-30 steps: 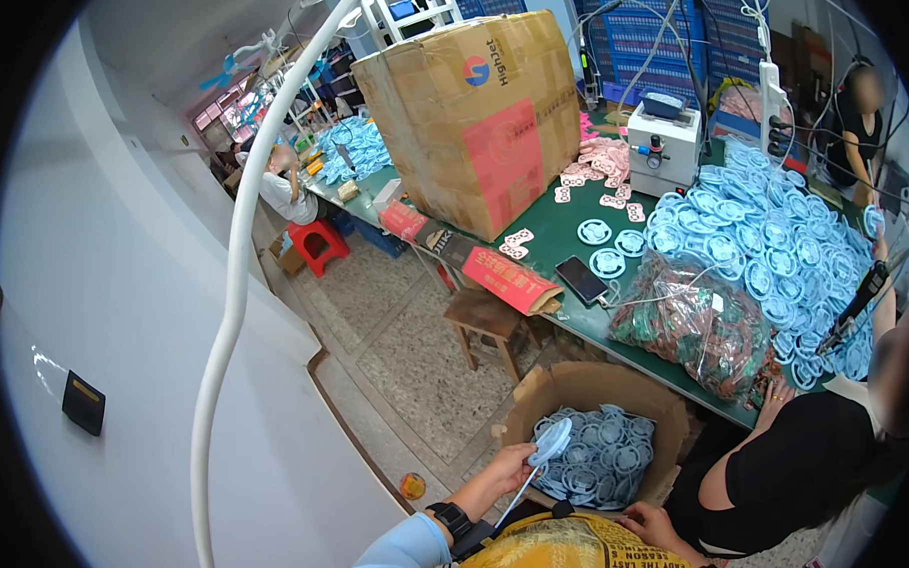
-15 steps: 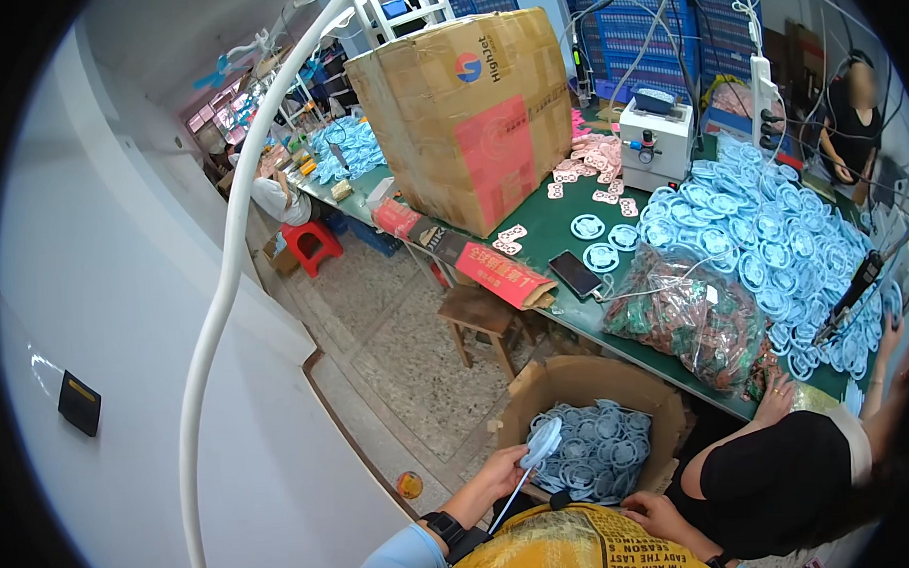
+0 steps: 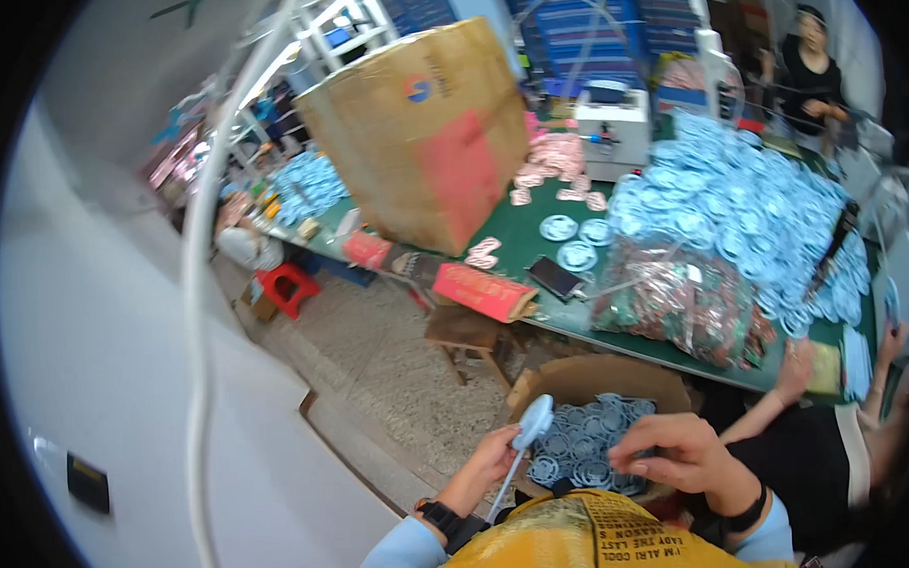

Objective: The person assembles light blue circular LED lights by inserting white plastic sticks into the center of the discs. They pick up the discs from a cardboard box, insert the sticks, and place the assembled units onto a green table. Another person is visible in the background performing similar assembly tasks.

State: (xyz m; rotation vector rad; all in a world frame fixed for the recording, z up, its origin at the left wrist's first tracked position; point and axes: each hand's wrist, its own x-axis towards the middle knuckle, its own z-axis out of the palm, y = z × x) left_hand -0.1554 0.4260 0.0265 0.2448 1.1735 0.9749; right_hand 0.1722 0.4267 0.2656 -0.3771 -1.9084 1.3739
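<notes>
At the lower centre of the frame, the person's left hand (image 3: 492, 453) is pinching a light-blue disc piece (image 3: 535, 419) between thumb and fingers near its lower edge. The disc is standing tilted, with a thin pale rod (image 3: 504, 493) running down from it toward the yellow shirt (image 3: 544, 541). The right hand (image 3: 681, 458) is hovering right of the lower centre, palm down, its fingers curving loosely and parting from the thumb.

Between and beyond the hands, an open carton (image 3: 568, 377) is holding a heap of duller blue discs (image 3: 585, 435). Above it in the frame, the green counter (image 3: 518, 250) is slanting across toward the right edge. On it, a clear plastic bag (image 3: 666, 307) of reddish and green bits is lying near a dark phone (image 3: 554, 277). A large pile of light-blue discs (image 3: 732, 204) is spreading over the right side, and pink pieces (image 3: 552, 158) are lying left of a white machine (image 3: 614, 133). A big taped box (image 3: 369, 137) is standing at the upper centre.

At the lower right, a co-worker in black (image 3: 781, 468) is resting one hand (image 3: 798, 372) at the counter's near edge.
</notes>
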